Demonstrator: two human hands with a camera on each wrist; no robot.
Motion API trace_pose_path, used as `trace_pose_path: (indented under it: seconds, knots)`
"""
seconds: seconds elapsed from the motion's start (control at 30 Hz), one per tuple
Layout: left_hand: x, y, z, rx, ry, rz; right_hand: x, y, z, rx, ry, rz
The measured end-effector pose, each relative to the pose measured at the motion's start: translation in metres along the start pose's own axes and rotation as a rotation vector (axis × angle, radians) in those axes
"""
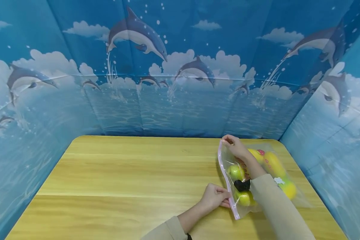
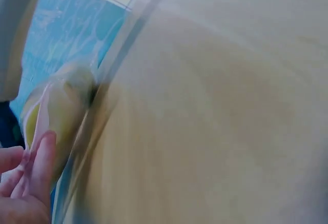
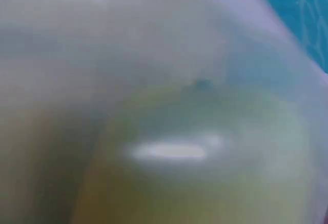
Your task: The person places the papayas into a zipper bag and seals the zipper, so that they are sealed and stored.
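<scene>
A clear zip bag [image 1: 301,199] lies at the right of the table, its pink-lilac seal strip [image 1: 225,177] facing left. Inside are yellow-green round fruits [image 1: 235,172] and longer yellow fruits [image 1: 274,165]. My left hand [image 1: 213,198] pinches the strip near its near end; in the left wrist view the thumb and fingers [image 2: 42,170] press the strip between them. At the far end of the strip, my right hand [image 1: 235,146] pinches the corner, its forearm crossing over the bag. A blurred fruit [image 3: 205,178] fills much of the right wrist view.
The wood-grain table [image 1: 123,173] extends to the left of the bag. A blue dolphin-print curtain [image 1: 180,106] stands behind the table and along both sides. A black wrist device [image 1: 242,185] on the right arm sits over the bag.
</scene>
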State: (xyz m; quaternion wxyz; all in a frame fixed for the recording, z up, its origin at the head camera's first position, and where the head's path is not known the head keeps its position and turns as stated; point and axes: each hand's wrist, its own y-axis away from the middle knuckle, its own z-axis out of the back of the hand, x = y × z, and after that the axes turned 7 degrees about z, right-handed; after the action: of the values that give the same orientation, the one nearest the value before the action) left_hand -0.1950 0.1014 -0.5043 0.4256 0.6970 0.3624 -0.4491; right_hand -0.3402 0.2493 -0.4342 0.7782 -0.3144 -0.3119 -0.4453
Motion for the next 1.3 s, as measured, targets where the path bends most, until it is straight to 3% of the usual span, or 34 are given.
trace_pose_path:
  seconds: [0.23, 0.67, 1.13, 1.3]
  knots:
    - [0.005, 0.011, -0.003, 0.014, 0.028, 0.034, -0.021, -0.003, -0.001, -0.030, 0.020, -0.061]
    - [0.021, 0.037, -0.004, 0.086, 0.059, 0.055, -0.021, 0.001, -0.005, -0.032, 0.018, -0.075]
    - [0.023, 0.036, 0.003, 0.037, -0.007, 0.030, -0.024, -0.002, -0.010, -0.031, 0.021, -0.032]
    - [0.021, 0.034, 0.006, 0.010, -0.022, 0.004, -0.021, -0.004, -0.008, 0.007, 0.005, -0.034]
